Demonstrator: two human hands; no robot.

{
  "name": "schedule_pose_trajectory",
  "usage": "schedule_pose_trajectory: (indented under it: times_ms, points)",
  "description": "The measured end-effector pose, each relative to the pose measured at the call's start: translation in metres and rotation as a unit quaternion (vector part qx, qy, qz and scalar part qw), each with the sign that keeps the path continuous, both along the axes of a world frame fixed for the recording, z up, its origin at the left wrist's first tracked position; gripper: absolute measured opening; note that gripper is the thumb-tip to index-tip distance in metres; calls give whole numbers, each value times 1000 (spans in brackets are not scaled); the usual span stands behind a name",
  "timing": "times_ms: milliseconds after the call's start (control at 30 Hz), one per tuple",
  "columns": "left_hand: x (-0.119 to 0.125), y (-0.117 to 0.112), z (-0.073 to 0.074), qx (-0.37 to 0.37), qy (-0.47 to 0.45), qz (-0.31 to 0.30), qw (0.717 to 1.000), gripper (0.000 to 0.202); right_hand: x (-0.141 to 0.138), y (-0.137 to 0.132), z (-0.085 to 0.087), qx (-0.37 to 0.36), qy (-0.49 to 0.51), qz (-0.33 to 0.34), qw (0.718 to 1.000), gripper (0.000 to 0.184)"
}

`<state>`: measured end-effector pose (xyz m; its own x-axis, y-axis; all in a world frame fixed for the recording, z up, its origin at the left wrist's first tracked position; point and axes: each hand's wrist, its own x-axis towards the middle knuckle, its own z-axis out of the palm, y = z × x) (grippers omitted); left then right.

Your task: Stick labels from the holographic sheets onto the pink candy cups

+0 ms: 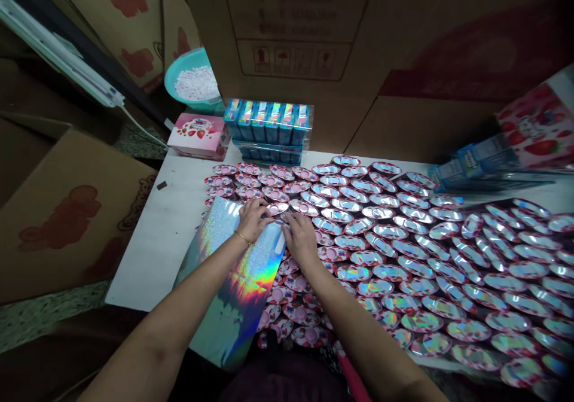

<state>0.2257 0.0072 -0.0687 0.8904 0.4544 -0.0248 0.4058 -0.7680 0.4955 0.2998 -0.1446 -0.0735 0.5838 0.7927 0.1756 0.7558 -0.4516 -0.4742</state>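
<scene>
Rows of oval-topped containers with red-and-pink sides stand close together on the table. Those at the left show a pink round piece in their tops; the others show a shiny silver face. A shiny holographic sheet lies over the left part of the rows, below my hands. My left hand is closed at the sheet's upper edge, its fingertips by an oval container. My right hand bends its fingers close by, at the sheet's upper right corner. What sits between the fingertips is too small to tell.
A pink strawberry-print box and a wrapped pack of blue boxes stand at the back. Behind them is a teal bowl of white pieces. Large cartons wall the far side. More blue packs lie at right.
</scene>
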Motion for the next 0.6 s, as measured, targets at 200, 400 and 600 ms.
schedule_pose_trajectory:
  times_ms: [200,400,600]
  points:
    - [-2,-1,-3,8,-8,9,1000,15,-4,-2,-10,-60,-90,96,989,31]
    - [-2,-2,-5,4,5,21,1000,11,-9,-5,1,-42,-56,126,990,20]
    - [-2,0,3,-4,12,15,1000,14,-14,-26,40,145,299,-23,943,14]
